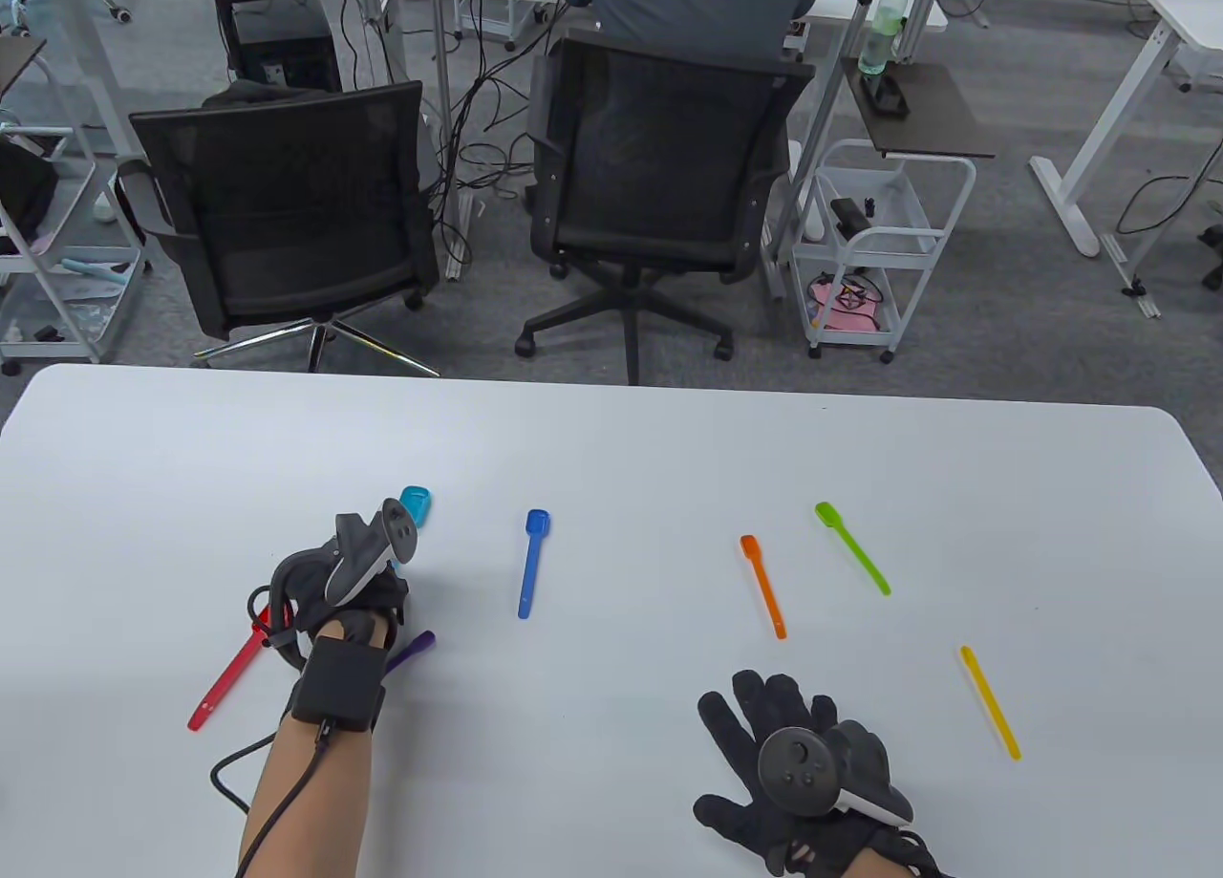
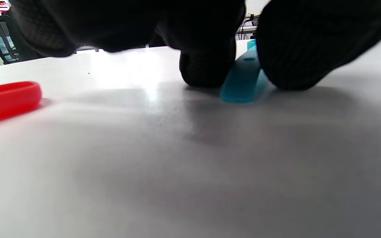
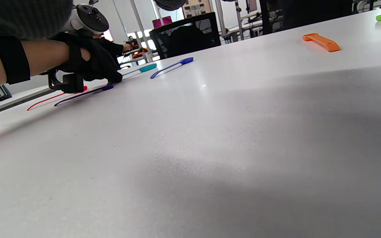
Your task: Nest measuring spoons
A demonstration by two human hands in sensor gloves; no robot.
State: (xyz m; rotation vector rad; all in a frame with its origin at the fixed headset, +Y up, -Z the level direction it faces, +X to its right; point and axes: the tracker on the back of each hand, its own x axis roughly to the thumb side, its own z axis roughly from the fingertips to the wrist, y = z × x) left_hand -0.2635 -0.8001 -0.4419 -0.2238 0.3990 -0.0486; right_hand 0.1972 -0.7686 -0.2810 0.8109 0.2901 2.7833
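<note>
Several coloured measuring spoons lie on the white table (image 1: 611, 458). My left hand (image 1: 354, 572) is down over the handle of the cyan spoon (image 1: 417, 505). In the left wrist view two fingertips (image 2: 207, 71) pinch that handle (image 2: 243, 79) against the table. A red spoon (image 1: 229, 673) and a purple spoon (image 1: 413, 649) lie partly under my left wrist. A blue spoon (image 1: 532, 563), an orange spoon (image 1: 763, 587), a green spoon (image 1: 852, 547) and a yellow spoon (image 1: 991, 702) lie apart to the right. My right hand (image 1: 793, 773) rests flat, fingers spread, holding nothing.
Two black office chairs (image 1: 287, 209) stand beyond the table's far edge, with a white cart (image 1: 879, 238) to their right. The left glove's cable (image 1: 229, 773) trails on the table by the forearm.
</note>
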